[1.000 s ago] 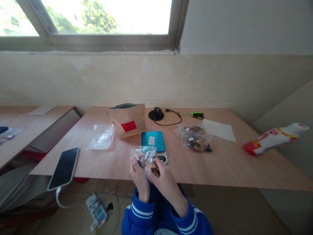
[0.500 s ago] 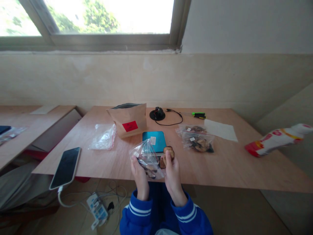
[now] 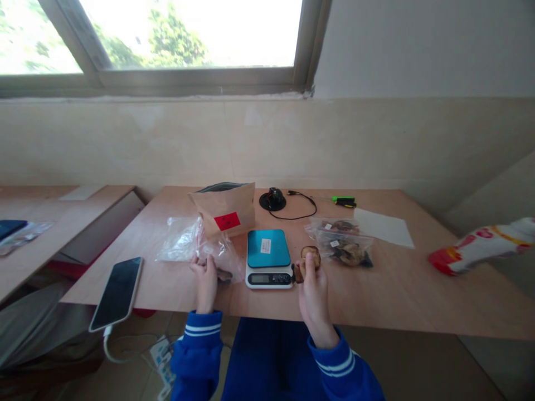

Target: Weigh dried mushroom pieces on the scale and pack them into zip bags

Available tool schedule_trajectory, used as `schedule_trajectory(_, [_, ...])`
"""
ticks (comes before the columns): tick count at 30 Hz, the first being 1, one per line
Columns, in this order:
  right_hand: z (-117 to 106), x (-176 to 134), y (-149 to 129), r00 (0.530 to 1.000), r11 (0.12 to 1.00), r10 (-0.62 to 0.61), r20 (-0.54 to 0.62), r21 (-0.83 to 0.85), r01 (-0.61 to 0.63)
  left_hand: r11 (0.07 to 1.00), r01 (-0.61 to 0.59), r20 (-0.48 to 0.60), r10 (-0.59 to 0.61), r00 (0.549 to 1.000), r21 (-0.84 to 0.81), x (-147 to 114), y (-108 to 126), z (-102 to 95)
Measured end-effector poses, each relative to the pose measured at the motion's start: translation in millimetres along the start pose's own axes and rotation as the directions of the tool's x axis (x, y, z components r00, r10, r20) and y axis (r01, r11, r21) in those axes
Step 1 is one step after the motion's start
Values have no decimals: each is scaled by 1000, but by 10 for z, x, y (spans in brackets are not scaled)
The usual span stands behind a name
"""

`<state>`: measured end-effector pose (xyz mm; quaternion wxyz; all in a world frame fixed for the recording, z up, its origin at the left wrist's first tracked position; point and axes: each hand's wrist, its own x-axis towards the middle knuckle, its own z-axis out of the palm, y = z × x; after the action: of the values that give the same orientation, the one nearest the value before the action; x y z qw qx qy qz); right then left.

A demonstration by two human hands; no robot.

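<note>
both hands, the left hand (image 3: 205, 277) and right hand (image 3: 314, 284), are bare. bright blue sleeves (image 3: 196, 351) end in cuffs ringed with two thin white stripes; blue trousers (image 3: 267, 362) below.

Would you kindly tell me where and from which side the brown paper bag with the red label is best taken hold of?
Probably by the open top rim of the brown paper bag with the red label, coming down from above. It stands upright behind the teal kitchen scale, so its mouth is exposed, while crinkled clear plastic bags crowd its left side and front.
</note>
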<state>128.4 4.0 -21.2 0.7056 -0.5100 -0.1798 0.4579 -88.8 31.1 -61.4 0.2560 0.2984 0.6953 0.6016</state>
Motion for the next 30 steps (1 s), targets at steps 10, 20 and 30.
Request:
schedule_trajectory(10, [414, 75, -268, 980, 986, 72, 188, 136, -98, 656, -702, 77, 713, 697, 276, -34, 778, 178])
schedule_trajectory(20, [1735, 455, -737, 756, 954, -300, 582, 200, 224, 502, -850, 352, 775, 525, 160, 389, 1171, 414])
schedule_trajectory(30, [2095, 506, -443, 442, 712, -551, 708, 121, 692, 503, -860, 342, 796, 500, 86, 251, 957, 268])
